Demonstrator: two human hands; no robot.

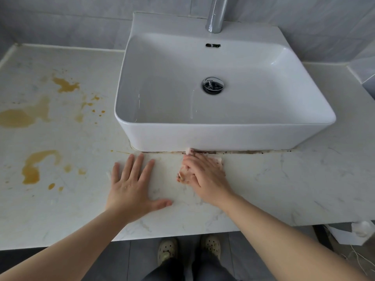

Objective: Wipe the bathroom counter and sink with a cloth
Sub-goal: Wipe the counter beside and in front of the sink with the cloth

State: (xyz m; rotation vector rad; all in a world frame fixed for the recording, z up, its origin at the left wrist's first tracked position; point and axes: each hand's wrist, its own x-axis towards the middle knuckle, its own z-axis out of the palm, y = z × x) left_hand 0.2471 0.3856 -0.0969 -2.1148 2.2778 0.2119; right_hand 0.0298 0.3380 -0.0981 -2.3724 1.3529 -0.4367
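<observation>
Now both hands press on the pale marble-patterned counter (pixel 284 179) just in front of the white rectangular ceramic basin (pixel 223 136).

Open counter runs wide to the left, blotched with yellow-brown stains (pixel 30 169), and bare to the right up to its front edge. Left hand (pixel 132 185) lies flat, fingers spread. Right hand (pixel 205 173) presses flat, fingers together, on a soiled whitish cloth (pixel 183 174) that reaches the grimy seam (pixel 243 152) under the basin.
</observation>
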